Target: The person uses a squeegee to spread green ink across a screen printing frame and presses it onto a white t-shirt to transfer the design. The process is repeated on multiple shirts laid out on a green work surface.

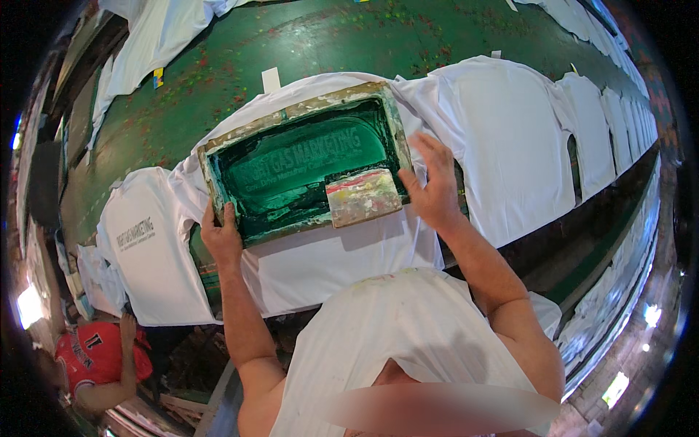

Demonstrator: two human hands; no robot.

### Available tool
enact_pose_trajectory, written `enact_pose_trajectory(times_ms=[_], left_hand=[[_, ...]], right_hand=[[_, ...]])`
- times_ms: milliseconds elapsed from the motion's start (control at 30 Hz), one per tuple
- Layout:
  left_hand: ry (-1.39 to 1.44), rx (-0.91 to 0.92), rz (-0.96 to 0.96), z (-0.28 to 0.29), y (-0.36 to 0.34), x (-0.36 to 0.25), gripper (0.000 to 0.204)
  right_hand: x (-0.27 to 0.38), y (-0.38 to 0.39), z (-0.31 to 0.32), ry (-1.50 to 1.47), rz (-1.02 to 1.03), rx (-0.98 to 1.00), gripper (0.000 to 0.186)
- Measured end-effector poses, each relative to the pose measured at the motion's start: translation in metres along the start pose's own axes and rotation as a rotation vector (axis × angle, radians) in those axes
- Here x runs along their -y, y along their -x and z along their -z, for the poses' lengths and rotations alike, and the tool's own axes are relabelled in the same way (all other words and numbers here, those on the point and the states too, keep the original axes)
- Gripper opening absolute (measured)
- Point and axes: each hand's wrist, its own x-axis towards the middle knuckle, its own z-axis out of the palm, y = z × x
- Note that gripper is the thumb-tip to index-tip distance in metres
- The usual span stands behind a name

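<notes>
A screen-printing frame [397, 127] with green ink and faint lettering in its mesh lies over a white T-shirt [328, 273]. A paint-stained squeegee [364, 200] rests on its lower right part. My left hand [222, 229] grips the lower left corner of the frame. Beside the right side of the frame is my right hand [433, 182], fingers spread and apparently empty; whether a fingertip touches the rim cannot be told. To the left lies a white T-shirt with dark printed lettering [145, 262].
More white T-shirts [510, 146] line the long, curving green table [218, 51], which is speckled with paint. Shirts hang along its far side [153, 29]. A co-worker in a red jersey [98, 353] is at the lower left, a hand at the table's near edge.
</notes>
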Motion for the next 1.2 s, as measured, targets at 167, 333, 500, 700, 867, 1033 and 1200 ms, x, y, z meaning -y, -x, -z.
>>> enact_pose_trajectory(times_ms=[167, 333, 500, 700, 867, 1033, 1200], left_hand=[[-0.005, -0.086, -0.071, 0.005, 0.015, -0.019, 0.052], [0.014, -0.039, -0.009, -0.001, 0.066, -0.061, 0.052], [0.225, 0.082, 0.000, -0.057, 0.164, -0.111, 0.053], [0.426, 0.229, -0.070, -0.143, 0.247, -0.168, 0.056], [0.418, 0.268, -0.113, -0.195, 0.289, -0.220, 0.060], [0.560, 0.288, -0.036, -0.230, 0.322, -0.268, 0.062], [0.649, 0.276, 0.004, -0.247, 0.337, -0.290, 0.059]], right_hand=[[-0.028, 0.012, -0.012, -0.721, -0.560, 0.195, 0.061], [-0.045, 0.055, 0.037, -0.752, -0.569, 0.012, 0.055], [-0.096, 0.130, 0.134, -0.826, -0.680, -0.124, 0.056], [-0.166, 0.204, 0.236, -0.690, -0.659, -0.240, 0.062], [-0.220, 0.231, 0.295, -0.794, -0.598, -0.254, 0.070], [-0.264, 0.234, 0.342, -0.912, -0.637, -0.251, 0.070], [-0.298, 0.232, 0.353, -0.907, -0.649, -0.259, 0.069]])
